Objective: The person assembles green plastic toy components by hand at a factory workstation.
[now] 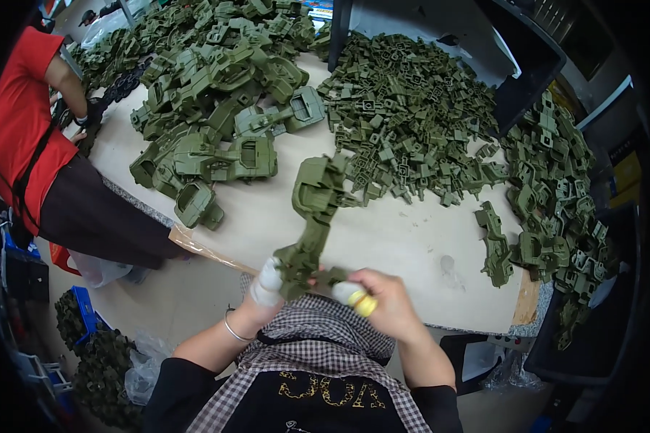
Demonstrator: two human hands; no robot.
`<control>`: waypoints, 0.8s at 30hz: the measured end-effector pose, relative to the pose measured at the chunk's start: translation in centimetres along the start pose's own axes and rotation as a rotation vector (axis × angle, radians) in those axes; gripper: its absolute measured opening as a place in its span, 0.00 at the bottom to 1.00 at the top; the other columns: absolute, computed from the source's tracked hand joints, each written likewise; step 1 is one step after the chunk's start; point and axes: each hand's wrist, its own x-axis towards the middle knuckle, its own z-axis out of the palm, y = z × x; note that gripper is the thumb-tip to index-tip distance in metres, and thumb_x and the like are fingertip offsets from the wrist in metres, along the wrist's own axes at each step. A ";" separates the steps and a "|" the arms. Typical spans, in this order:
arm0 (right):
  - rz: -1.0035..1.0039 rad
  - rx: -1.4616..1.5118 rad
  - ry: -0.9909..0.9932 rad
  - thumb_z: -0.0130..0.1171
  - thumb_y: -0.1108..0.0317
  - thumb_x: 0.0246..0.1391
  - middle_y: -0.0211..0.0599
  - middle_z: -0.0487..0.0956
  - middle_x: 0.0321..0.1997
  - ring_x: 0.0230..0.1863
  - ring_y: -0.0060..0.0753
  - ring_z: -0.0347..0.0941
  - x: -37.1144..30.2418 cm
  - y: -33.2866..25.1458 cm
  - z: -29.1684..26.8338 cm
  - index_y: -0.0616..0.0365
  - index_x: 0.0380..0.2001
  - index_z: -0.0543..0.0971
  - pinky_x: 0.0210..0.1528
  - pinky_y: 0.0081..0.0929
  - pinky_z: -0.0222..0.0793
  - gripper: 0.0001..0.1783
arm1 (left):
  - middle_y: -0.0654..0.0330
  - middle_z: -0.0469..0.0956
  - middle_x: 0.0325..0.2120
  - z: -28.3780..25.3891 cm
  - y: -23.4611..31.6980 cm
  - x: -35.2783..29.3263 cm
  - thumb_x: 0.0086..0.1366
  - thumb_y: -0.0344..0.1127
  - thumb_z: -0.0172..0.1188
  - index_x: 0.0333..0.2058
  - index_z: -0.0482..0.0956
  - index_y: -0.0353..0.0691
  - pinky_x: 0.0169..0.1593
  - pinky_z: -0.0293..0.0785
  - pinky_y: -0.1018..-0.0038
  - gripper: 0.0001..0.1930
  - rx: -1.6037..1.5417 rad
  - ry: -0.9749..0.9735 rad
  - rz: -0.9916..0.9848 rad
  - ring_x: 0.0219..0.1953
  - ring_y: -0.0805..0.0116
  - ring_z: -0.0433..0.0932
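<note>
Both my hands hold one long olive-green plastic toy part (312,209) that rises from my lap toward the table. My left hand (261,296), with white tape on a finger and a bracelet on the wrist, grips its lower end. Beside it, my right hand (380,299), with white and yellow finger wraps, pinches a small green piece (331,276) against that end. The boxy upper end of the part hangs over the beige table (404,245).
Piles of green parts cover the table: large shells (217,94) at the back left, small pieces (404,115) in the middle, more (556,202) at the right. A person in a red top (22,123) stands at the left. Bags of parts (97,361) lie on the floor.
</note>
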 end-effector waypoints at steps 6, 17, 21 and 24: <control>0.048 0.203 -0.130 0.60 0.70 0.43 0.35 0.74 0.41 0.40 0.26 0.71 -1.3 2.7 3.5 0.59 0.40 0.71 0.39 0.24 0.68 0.18 | 0.54 0.67 0.46 2.7 1.9 0.2 0.47 0.46 0.64 0.53 0.60 0.36 0.53 0.58 0.67 0.37 1.009 -0.285 0.753 0.48 0.58 0.64; -0.084 0.605 0.213 0.58 0.69 0.44 0.36 0.74 0.39 0.41 0.32 0.71 -2.5 2.5 7.0 0.59 0.41 0.72 0.41 0.28 0.67 0.18 | 0.53 0.64 0.47 6.1 -0.6 -0.2 0.42 0.38 0.70 0.49 0.61 0.36 0.56 0.60 0.68 0.36 0.353 -0.161 0.527 0.52 0.61 0.64; -0.113 0.564 0.272 0.58 0.69 0.44 0.37 0.74 0.39 0.41 0.33 0.71 -2.2 2.5 7.3 0.59 0.41 0.71 0.42 0.28 0.67 0.18 | 0.52 0.63 0.48 6.6 -0.9 -0.3 0.42 0.37 0.70 0.50 0.61 0.37 0.55 0.61 0.69 0.36 0.202 -0.122 0.394 0.52 0.63 0.65; -0.134 0.533 0.313 0.58 0.69 0.44 0.37 0.74 0.40 0.42 0.34 0.71 -1.9 2.4 7.6 0.59 0.42 0.71 0.42 0.29 0.66 0.19 | 0.52 0.64 0.48 6.1 -1.3 0.4 0.42 0.39 0.70 0.49 0.61 0.38 0.57 0.58 0.67 0.36 0.358 -0.124 0.455 0.53 0.61 0.63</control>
